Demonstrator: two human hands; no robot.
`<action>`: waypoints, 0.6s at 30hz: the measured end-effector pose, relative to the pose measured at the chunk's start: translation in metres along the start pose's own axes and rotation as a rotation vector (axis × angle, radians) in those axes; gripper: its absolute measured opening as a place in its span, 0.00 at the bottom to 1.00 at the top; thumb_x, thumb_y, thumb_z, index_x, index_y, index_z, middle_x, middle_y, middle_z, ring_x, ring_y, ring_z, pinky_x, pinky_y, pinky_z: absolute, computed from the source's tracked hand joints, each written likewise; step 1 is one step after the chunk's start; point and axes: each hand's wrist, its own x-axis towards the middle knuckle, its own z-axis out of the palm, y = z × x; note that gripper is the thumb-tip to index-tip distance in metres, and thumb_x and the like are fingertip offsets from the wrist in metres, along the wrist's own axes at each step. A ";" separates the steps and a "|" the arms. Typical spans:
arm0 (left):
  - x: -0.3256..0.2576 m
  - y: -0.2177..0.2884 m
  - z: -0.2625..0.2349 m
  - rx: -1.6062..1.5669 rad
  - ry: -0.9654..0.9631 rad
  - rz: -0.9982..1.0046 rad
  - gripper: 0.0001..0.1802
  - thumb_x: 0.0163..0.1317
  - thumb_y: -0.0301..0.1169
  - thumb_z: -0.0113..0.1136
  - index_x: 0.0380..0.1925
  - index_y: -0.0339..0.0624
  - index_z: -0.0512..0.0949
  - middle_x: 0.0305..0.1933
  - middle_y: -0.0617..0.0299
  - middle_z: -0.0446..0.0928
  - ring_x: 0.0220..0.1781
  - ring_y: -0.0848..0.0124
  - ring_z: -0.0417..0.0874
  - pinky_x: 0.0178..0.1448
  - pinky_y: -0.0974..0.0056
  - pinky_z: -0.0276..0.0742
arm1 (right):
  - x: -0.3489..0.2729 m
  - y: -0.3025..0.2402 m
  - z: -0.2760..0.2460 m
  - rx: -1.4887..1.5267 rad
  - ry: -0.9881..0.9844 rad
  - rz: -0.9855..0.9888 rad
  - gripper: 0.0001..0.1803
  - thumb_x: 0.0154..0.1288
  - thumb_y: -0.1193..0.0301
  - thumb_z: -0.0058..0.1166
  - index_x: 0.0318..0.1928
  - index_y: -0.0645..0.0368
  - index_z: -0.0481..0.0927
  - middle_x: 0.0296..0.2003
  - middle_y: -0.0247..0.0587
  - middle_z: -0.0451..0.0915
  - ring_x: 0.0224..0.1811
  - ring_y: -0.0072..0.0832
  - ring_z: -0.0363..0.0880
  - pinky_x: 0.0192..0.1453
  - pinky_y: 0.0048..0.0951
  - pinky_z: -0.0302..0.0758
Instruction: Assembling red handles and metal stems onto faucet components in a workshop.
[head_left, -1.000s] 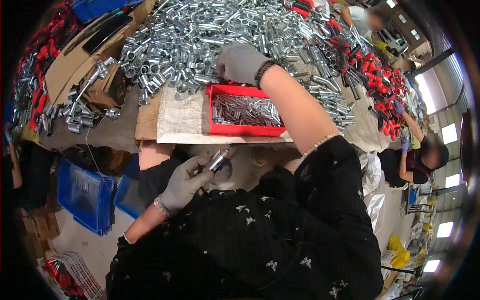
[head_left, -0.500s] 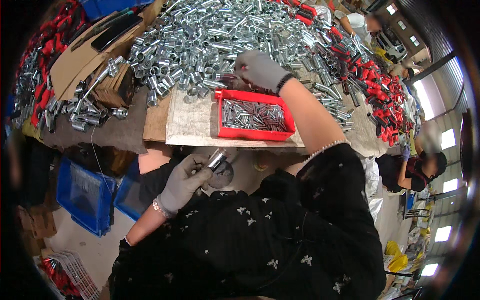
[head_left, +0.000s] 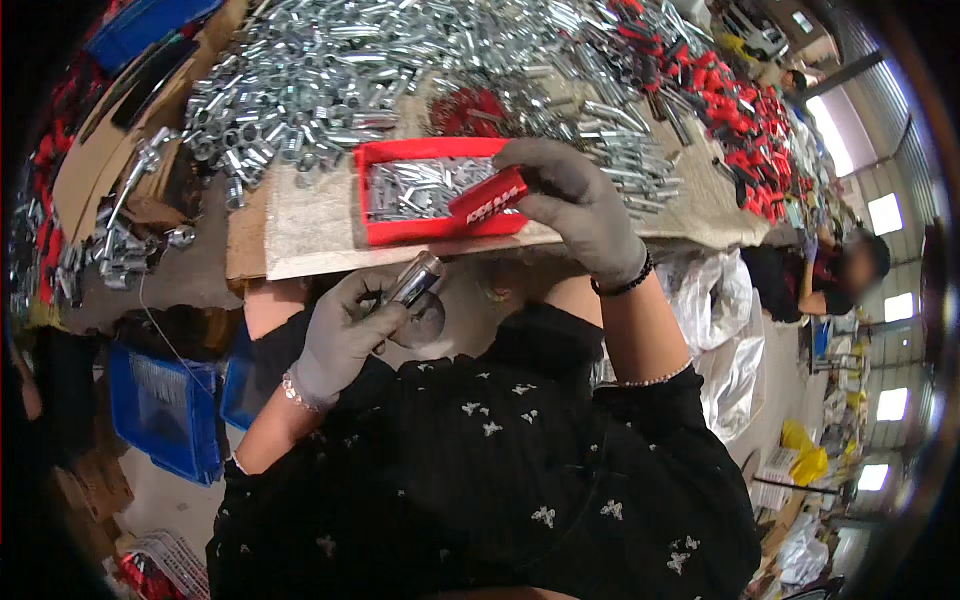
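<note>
My left hand (head_left: 338,343), in a grey glove, holds a short shiny metal tube (head_left: 417,277), like a socket, tilted up in front of the table edge. My right hand (head_left: 585,207), gloved too, pinches a small red rectangular piece (head_left: 488,197) with pale lettering between thumb and fingers. This piece is above the right part of a red tray (head_left: 385,235), covering some of its contents. Many small silver pins (head_left: 405,190) lie in the tray. Just behind it is a patch of small red parts (head_left: 470,112).
A large heap of metal tubes (head_left: 310,90) covers the table behind the tray. Red-and-black handled tools (head_left: 745,140) are piled at the right, cardboard (head_left: 100,165) at the left. Blue crates (head_left: 165,410) stand on the floor at lower left. Another person (head_left: 810,275) is at far right.
My right hand has come back from the area behind the tray toward me, and the red piece now shows plainly in it. My left hand still holds the metal tube. The view has shifted.
</note>
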 end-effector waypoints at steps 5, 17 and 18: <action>0.020 -0.003 0.024 0.175 -0.194 0.049 0.24 0.63 0.31 0.66 0.56 0.34 0.72 0.44 0.60 0.80 0.44 0.75 0.80 0.49 0.68 0.76 | -0.048 0.001 -0.012 -0.427 -0.255 -0.200 0.22 0.60 0.70 0.64 0.57 0.55 0.80 0.51 0.45 0.81 0.57 0.43 0.78 0.60 0.38 0.74; 0.040 -0.016 0.074 0.438 -0.269 0.032 0.37 0.61 0.60 0.65 0.52 0.36 0.77 0.34 0.62 0.78 0.34 0.75 0.79 0.42 0.66 0.76 | -0.060 0.054 -0.039 -0.861 0.198 -0.158 0.17 0.64 0.59 0.58 0.47 0.57 0.81 0.37 0.53 0.83 0.44 0.48 0.82 0.46 0.43 0.78; 0.040 -0.022 0.073 0.438 -0.253 0.029 0.37 0.61 0.60 0.65 0.52 0.36 0.77 0.34 0.62 0.78 0.34 0.75 0.79 0.42 0.66 0.76 | -0.038 0.053 -0.043 -0.718 0.409 -0.014 0.18 0.63 0.59 0.58 0.48 0.57 0.80 0.37 0.53 0.83 0.44 0.49 0.82 0.48 0.45 0.78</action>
